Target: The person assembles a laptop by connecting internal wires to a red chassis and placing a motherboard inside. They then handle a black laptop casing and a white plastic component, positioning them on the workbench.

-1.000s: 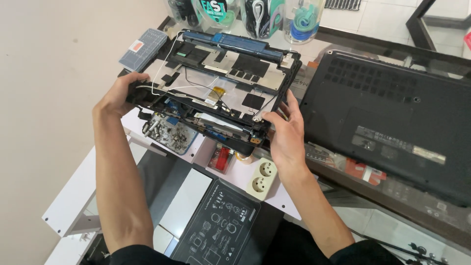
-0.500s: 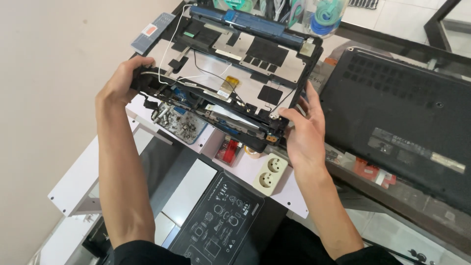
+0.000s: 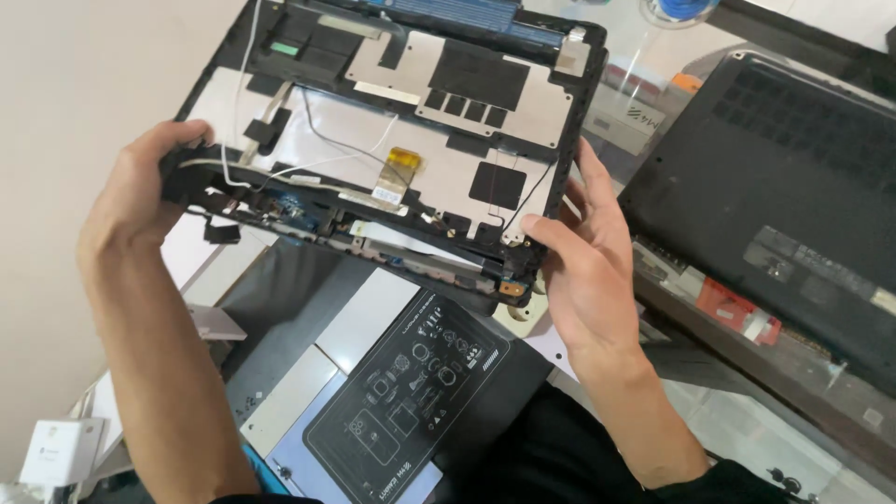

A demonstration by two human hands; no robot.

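Note:
I hold an opened laptop chassis (image 3: 411,140) up in front of me, its inside facing me: silver shielding, black patches, thin white and black cables and a yellow ribbon tab. My left hand (image 3: 149,191) grips its left near corner. My right hand (image 3: 583,261) grips the right near corner, thumb on the inner face, fingers along the side edge. A circuit board with loose wires shows along the lower edge between my hands.
A second black laptop (image 3: 784,177) lies bottom-up at the right on a dark glass table. Below the chassis lie a black mat with white diagram print (image 3: 411,392) and grey panels. A small white adapter box (image 3: 61,448) sits at the lower left.
The chassis has been lifted off the table and brought closer to me, covering the parts tray and power strip seen before. Both hands kept their grip on its corners.

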